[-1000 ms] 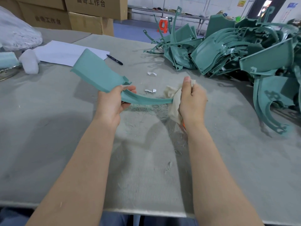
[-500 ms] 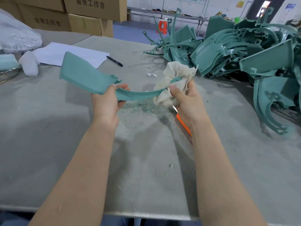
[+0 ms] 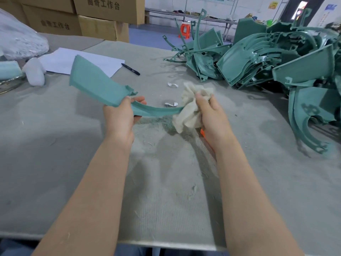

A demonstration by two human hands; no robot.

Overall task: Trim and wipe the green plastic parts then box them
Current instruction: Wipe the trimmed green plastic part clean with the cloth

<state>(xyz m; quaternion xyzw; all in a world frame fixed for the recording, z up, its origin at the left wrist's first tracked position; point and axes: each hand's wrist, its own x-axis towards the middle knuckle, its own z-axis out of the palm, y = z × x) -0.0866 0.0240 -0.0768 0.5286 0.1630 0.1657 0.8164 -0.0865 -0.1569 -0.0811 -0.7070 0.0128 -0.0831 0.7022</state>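
Note:
My left hand (image 3: 120, 117) grips a green plastic part (image 3: 96, 84) at the joint between its broad flat panel and its thin curved arm, held above the table. My right hand (image 3: 212, 115) clutches a crumpled beige cloth (image 3: 190, 109) wrapped round the far end of that curved arm. Part of an orange tool (image 3: 203, 131) shows under my right wrist; most of it is hidden. A big heap of green plastic parts (image 3: 267, 58) lies on the table at the far right.
A black marker (image 3: 130, 69) lies beside a white sheet of paper (image 3: 81, 60) at the far left. White trimmed scraps (image 3: 172, 85) and green shavings (image 3: 156, 122) litter the grey felt table (image 3: 166, 200). Cardboard boxes (image 3: 108, 10) stand behind, a white plastic bag (image 3: 20, 39) at left.
My right hand with the cloth has slid down and back along the curved arm toward its end. The part has dropped a little and tilted in my left hand.

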